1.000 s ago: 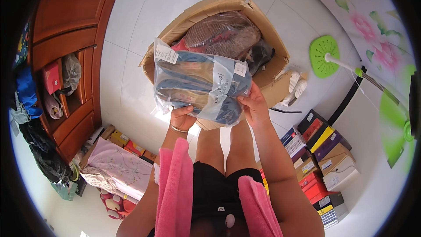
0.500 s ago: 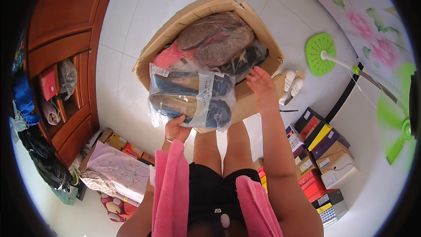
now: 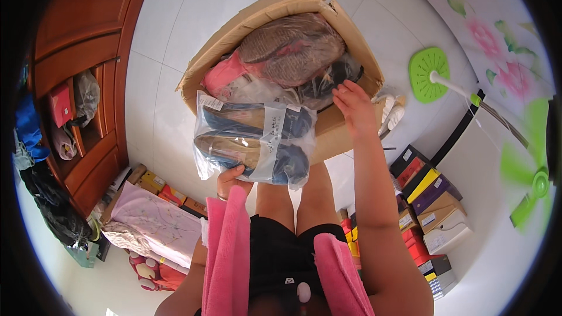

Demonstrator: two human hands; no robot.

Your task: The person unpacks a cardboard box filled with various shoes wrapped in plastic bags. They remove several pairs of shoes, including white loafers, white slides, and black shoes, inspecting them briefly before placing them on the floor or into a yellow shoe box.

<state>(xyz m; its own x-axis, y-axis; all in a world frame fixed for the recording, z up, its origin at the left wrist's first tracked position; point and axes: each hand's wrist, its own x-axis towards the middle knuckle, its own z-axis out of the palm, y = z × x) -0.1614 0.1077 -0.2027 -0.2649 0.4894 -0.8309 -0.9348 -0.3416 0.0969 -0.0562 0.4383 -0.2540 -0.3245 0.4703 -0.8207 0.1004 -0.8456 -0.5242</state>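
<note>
A clear plastic bag with a pair of blue flat shoes (image 3: 237,140) lies across the near side of the cardboard box (image 3: 205,52). My left hand (image 3: 233,181) grips the bag's near left edge, thumb on top. My right hand (image 3: 354,105) hovers over the box's right near side, fingers stretched out and nothing in them. Inside the box sit a bagged pair of shoes with brown patterned soles (image 3: 287,50), something pink in plastic (image 3: 223,77) and a black bagged item (image 3: 333,79).
White slippers (image 3: 391,114) rest on the floor right of the box. Beyond them stands a green fan (image 3: 430,74); another green fan (image 3: 538,182) spins farther right. Stacked shoeboxes (image 3: 430,199) line the right wall. A reddish wooden cabinet (image 3: 88,23) stands at left.
The bag of shoes has shifted slightly toward me and to the left with my left hand. My right hand stays near the box's right side.
</note>
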